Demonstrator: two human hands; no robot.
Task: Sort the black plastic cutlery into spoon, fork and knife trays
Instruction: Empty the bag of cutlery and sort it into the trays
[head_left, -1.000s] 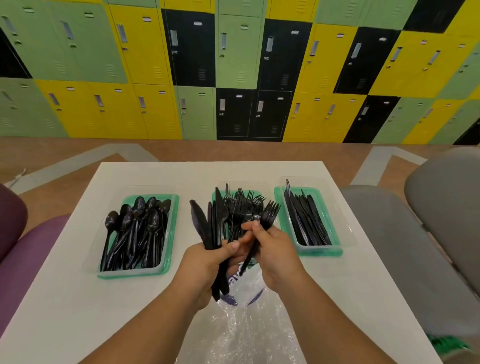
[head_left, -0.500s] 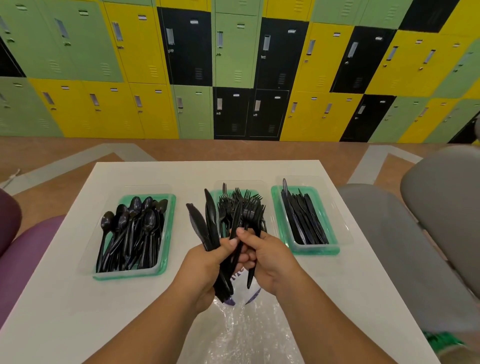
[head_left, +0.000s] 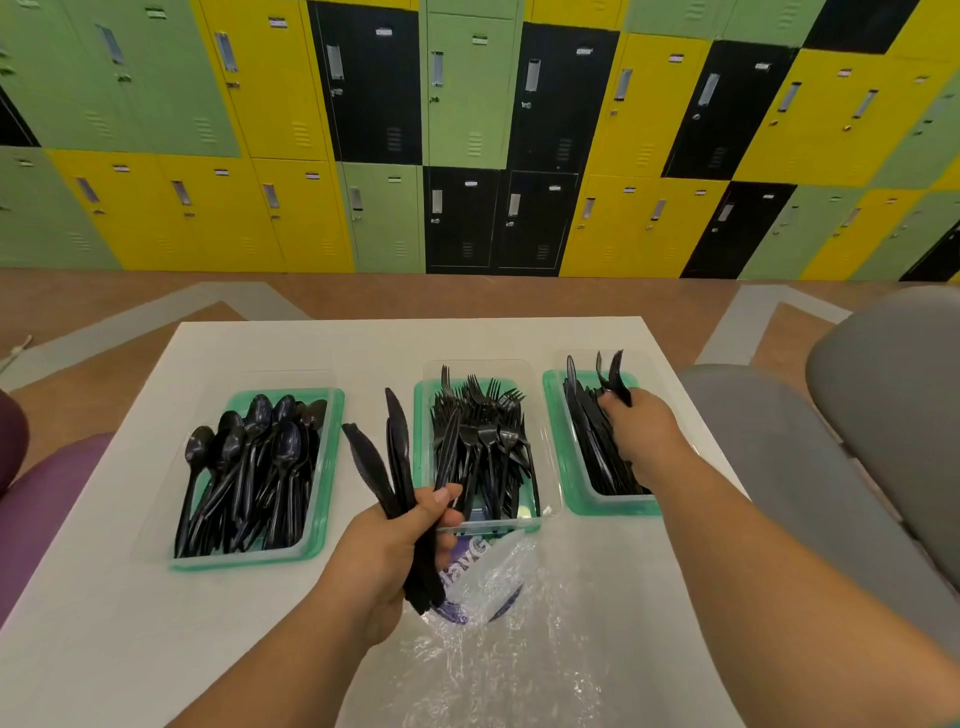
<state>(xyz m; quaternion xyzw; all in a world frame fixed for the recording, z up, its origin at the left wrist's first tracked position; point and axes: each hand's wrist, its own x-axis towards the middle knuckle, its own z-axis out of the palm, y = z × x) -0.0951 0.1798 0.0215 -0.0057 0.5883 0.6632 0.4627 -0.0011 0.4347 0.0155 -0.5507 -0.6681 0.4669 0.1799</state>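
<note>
Three trays: spoon tray (head_left: 324, 467), fork tray (head_left: 423, 441), knife tray (head_left: 558, 441). Your left hand (head_left: 387, 556) grips knives (head_left: 387, 462) (blades pointing away); your right hand (head_left: 636, 434) grips a knife (head_left: 617, 376) over the knife tray.

Left hand (head_left: 387, 545) hides the handles of its knives (head_left: 387, 462); exact count can't be told. Right hand (head_left: 636, 436) covers part of the knife tray (head_left: 563, 467), and what it pinches is blurred (knife, prob.). Bag (head_left: 498, 639) runs off the bottom edge, its print half hidden. Both forearms cut off at the bottom edge. Chair (head_left: 883, 441) cut off at right. Locker (head_left: 374, 88) labels too small to read.
</note>
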